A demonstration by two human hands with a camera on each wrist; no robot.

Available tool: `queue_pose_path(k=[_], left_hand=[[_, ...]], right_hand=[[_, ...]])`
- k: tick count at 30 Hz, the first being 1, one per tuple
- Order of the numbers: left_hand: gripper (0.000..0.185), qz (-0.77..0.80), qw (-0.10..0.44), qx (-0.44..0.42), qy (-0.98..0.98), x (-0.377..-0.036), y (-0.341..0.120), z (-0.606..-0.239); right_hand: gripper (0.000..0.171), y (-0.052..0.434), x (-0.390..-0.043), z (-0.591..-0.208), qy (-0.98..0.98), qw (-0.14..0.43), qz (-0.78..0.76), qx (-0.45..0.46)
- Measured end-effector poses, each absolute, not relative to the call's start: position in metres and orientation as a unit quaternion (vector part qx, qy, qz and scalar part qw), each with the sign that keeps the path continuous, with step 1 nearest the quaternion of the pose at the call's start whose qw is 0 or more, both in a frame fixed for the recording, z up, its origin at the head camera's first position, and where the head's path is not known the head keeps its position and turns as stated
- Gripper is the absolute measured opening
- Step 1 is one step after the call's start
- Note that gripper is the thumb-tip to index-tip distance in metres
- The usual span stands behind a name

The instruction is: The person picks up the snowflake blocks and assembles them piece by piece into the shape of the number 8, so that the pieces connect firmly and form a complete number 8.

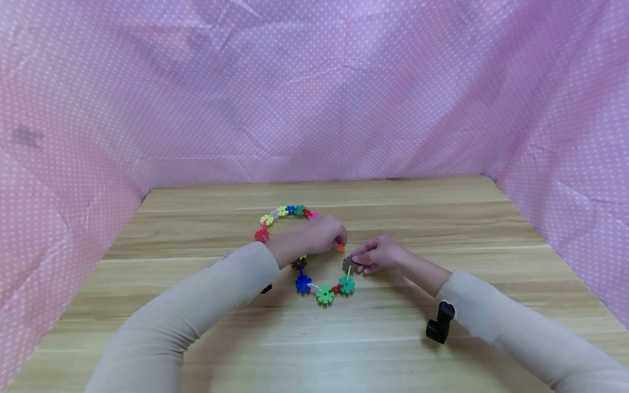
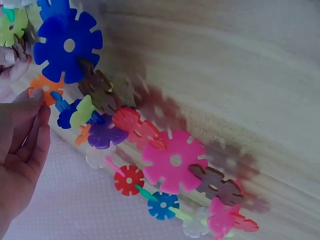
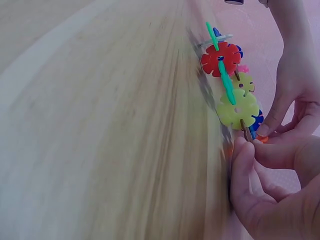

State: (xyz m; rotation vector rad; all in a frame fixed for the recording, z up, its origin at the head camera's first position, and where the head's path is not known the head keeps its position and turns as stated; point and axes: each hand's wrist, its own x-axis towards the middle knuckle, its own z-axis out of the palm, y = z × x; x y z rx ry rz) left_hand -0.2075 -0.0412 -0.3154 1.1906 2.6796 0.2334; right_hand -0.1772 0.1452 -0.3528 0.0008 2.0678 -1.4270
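Low in the head view, two beige sleeves (image 1: 196, 305) are reaching in from the bottom corners over the wooden table (image 1: 442, 218). Just below centre, the right hand (image 1: 380, 255) is pinching a brown flake (image 1: 349, 264) at one end of the ring of colourful snowflake pieces (image 1: 304, 251), its fingers curled around it. Slightly left and above, the left hand (image 1: 316, 236) is pinching an orange flake (image 1: 339, 248) between its fingertips. The ring is lying on the table at centre frame, arching away toward the pink dotted cloth (image 1: 314, 93) filling the upper frame.
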Motion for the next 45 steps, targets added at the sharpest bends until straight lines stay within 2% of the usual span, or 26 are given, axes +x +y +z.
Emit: queue_pose_path(k=[20,31,37,42,45], left_hand=[[0.010,0.101,0.118,0.430,0.890,-0.192,-0.045,-0.315],[0.010,0.132,0.100,0.406,0.899,-0.190,-0.056,-0.314],[0.012,0.155,0.070,0.312,0.935,-0.187,-0.090,-0.306],[0.014,0.165,0.033,0.168,0.971,-0.176,-0.127,-0.307],[0.022,0.189,0.031,0.069,0.979,-0.168,-0.148,-0.309]], right_hand=[[0.022,0.134,-0.174,-0.354,0.790,0.282,-0.544,0.000],[0.024,0.134,-0.173,-0.355,0.785,0.276,-0.555,-0.015],[0.026,0.137,-0.182,-0.352,0.814,0.257,-0.520,-0.038],[0.025,0.131,-0.195,-0.347,0.837,0.229,-0.492,-0.073],[0.025,0.123,-0.202,-0.345,0.844,0.227,-0.478,-0.090]])
